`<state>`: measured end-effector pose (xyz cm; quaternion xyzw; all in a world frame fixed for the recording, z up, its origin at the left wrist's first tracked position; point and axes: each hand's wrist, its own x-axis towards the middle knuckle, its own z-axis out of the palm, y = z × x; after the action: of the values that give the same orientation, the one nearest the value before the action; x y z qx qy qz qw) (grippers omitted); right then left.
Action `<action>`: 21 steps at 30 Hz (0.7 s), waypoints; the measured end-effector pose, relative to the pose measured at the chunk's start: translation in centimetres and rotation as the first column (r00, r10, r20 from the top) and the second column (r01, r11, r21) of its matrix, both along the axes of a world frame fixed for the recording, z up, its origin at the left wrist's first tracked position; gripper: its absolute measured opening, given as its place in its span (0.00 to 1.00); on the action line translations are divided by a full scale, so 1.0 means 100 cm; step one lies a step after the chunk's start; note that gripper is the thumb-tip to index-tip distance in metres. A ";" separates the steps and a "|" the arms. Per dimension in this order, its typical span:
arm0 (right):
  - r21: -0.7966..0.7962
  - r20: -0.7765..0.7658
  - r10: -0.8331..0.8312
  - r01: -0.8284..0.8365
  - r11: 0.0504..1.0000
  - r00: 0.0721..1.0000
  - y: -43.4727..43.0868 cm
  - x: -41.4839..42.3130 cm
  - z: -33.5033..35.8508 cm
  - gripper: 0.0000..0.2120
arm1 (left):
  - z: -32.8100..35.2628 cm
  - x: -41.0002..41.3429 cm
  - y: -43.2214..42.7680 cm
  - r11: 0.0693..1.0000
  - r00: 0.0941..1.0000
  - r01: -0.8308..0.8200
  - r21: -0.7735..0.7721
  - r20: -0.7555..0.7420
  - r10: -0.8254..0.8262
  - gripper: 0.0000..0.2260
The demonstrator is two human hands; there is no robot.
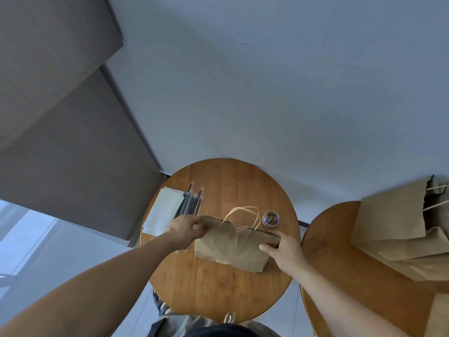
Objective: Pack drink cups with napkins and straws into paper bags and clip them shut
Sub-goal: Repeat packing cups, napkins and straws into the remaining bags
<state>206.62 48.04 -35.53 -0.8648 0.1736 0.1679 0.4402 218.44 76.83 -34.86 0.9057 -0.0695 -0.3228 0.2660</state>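
Observation:
A brown paper bag (232,249) with twine handles stands on the round wooden table (218,293). Its folded-over top carries a pink paper clip (240,228) near the middle. My left hand (185,231) grips the left end of the bag's top edge. At the right end of that edge, my right hand (283,251) pinches the fold, thumb in front. White napkins (162,211) and a bundle of wrapped black straws (190,203) lie at the table's left rear. No drink cup is visible.
A small clear tub of coloured paper clips (270,218) sits just behind the bag's right end. A second round table (352,276) on the right holds several brown paper bags (398,234). Behind the tables is a pale wall, with grey blinds to the left.

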 end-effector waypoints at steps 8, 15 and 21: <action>-0.111 0.212 -0.111 0.136 0.984 0.971 0.008 0.009 0.016 0.09 | 0.033 0.004 0.011 0.994 0.994 -0.064 -0.092 0.084 0.072 0.12; -0.026 0.451 -0.239 0.280 0.960 0.860 0.053 0.052 0.080 0.04 | 0.109 0.017 0.055 0.920 0.973 -0.129 -0.371 0.133 0.190 0.06; 0.132 0.651 -0.340 0.340 0.931 0.679 0.127 0.093 0.174 0.06 | 0.190 0.022 0.110 0.754 0.896 -0.211 -0.622 0.185 0.403 0.06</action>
<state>215.89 60.75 -18.17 -0.8196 0.1631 -0.2351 0.4963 220.62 87.82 -15.91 0.8161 -0.0548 -0.0912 0.5680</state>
